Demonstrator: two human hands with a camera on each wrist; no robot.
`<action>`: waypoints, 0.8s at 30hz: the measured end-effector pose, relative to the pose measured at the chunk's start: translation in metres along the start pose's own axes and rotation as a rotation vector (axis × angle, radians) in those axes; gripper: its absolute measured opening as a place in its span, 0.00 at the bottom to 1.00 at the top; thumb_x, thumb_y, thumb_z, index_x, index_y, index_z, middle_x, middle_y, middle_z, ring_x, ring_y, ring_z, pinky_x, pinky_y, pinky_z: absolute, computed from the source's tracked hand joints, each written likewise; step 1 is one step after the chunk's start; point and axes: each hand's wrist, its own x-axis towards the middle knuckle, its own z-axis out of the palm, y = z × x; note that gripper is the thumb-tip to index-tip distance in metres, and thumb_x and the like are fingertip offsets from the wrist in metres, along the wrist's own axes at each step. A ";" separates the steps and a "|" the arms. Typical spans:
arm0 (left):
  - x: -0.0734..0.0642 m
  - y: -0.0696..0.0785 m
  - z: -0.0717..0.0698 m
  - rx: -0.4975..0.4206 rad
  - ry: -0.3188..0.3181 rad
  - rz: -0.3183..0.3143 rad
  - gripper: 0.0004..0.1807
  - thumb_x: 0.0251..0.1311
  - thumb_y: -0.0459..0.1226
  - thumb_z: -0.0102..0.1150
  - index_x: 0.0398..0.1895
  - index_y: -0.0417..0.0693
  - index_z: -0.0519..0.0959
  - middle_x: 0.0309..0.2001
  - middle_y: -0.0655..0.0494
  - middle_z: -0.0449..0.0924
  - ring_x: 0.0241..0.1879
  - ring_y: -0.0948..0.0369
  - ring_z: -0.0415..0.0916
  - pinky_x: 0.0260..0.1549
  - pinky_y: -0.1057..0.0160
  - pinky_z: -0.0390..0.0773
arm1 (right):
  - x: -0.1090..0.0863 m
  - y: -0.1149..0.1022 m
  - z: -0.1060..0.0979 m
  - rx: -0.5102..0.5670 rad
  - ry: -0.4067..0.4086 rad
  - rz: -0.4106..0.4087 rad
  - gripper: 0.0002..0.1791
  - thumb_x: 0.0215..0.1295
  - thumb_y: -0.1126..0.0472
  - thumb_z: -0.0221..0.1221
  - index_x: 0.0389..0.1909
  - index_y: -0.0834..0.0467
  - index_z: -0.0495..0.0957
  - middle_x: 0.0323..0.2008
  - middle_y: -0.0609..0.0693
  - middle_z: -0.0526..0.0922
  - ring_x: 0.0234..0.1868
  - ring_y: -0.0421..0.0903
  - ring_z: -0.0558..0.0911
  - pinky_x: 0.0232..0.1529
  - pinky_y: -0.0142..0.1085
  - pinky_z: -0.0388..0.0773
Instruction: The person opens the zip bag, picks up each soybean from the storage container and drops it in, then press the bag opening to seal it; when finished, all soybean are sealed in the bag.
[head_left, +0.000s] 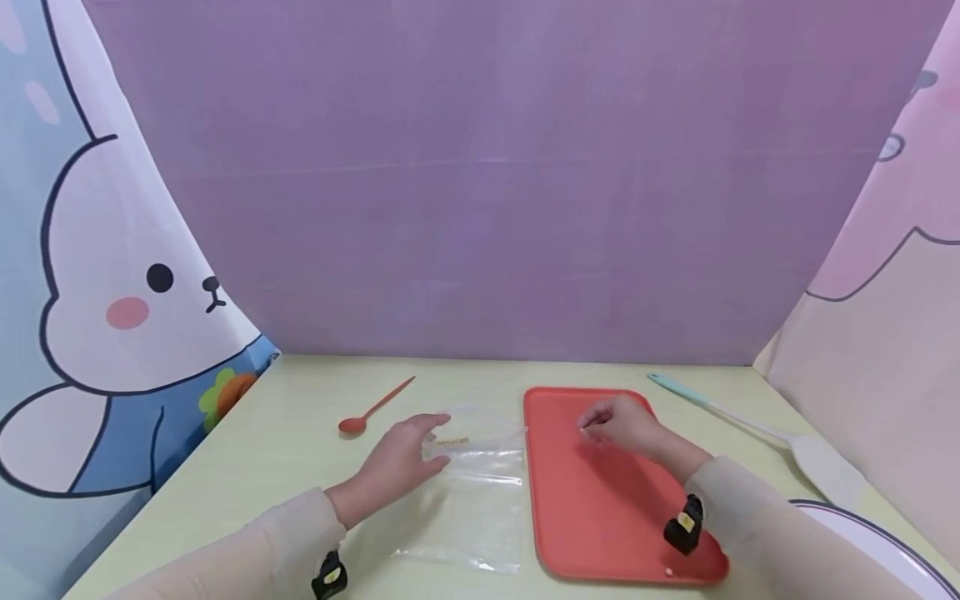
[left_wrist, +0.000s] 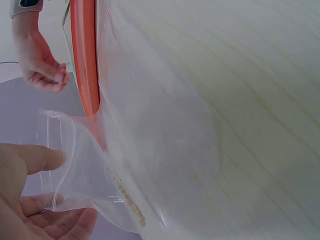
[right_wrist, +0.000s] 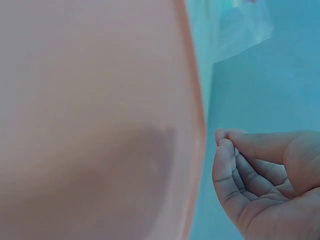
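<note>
A clear plastic zip bag lies on the table, its mouth raised. Inside is a row of small tan, bean-like pieces. My left hand holds the bag's mouth, thumb on one side and curled fingers on the other, spread apart. Over the upper part of the red tray, my right hand pinches thumb and fingertips together. A tiny pale piece shows between them, too small to name surely. Another small pale piece lies near the tray's lower right corner.
Left of the bag lies a red spoon. A spatula with a light green handle lies to the right of the tray. At the lower right, a dark-rimmed white plate is partly hidden by my right sleeve. A purple cloth hangs behind the table.
</note>
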 end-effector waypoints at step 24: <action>0.001 0.001 0.002 0.012 0.024 0.024 0.30 0.50 0.34 0.71 0.59 0.40 0.75 0.56 0.45 0.79 0.45 0.52 0.82 0.51 0.52 0.80 | 0.019 -0.069 0.026 0.209 -0.087 -0.130 0.10 0.60 0.61 0.65 0.41 0.62 0.84 0.38 0.57 0.86 0.37 0.43 0.84 0.41 0.36 0.83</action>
